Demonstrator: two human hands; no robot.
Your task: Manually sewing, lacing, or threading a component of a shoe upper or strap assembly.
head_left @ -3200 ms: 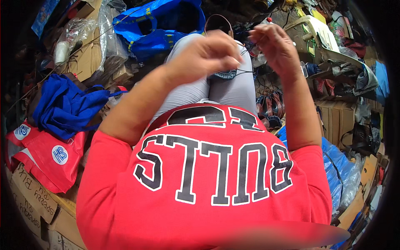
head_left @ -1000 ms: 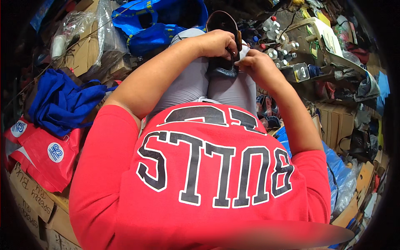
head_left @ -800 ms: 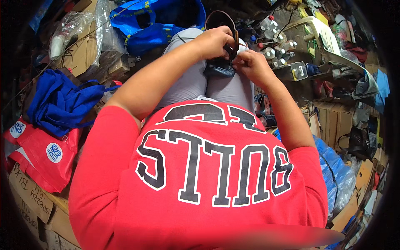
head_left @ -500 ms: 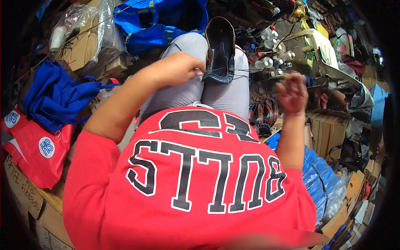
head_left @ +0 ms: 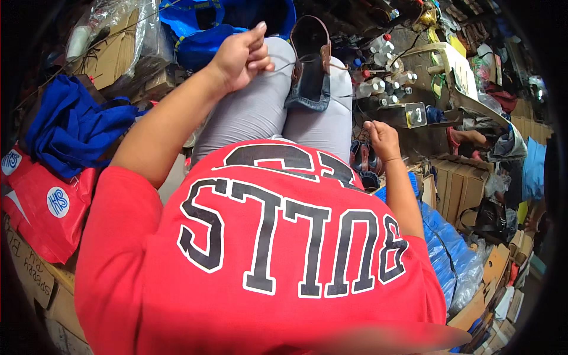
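Red short-sleeved cloth shirt (head_left: 284, 236) w/ black lettering fills the foreground, edged by a crumpled red plastic bag (head_left: 53, 222) on the L and creased blue plastic sheeting (head_left: 441, 242) on the R. Beyond, long grey cloth trousers (head_left: 245, 121), knees up. Just off the R thigh hangs the R hand (head_left: 383, 141), fingers curled in, thumb out; can't tell if it pinches anything. An open-topped navy-and-brown leather shoe (head_left: 310, 83) lies btwn the knees, neither hand on it. L hand (head_left: 244, 57) is raised by the L knee, fingers half-curled, thumb tip up; whether it pinches anything is unclear.

Open room: a gap either side of the shoe, btwn it & each hand. Farther out, L hand overlaps the edge of a blue woven-plastic bag w/ yellow trim (head_left: 192, 53); past R hand, clear plastic bottles w/ coloured caps (head_left: 378, 87) crowd in, nr a cream plastic chair (head_left: 452, 65).

Vs. half a sec. earlier: L hand up & away from the shoe's side, R hand in closer to the thigh, shoe still btwn knees.
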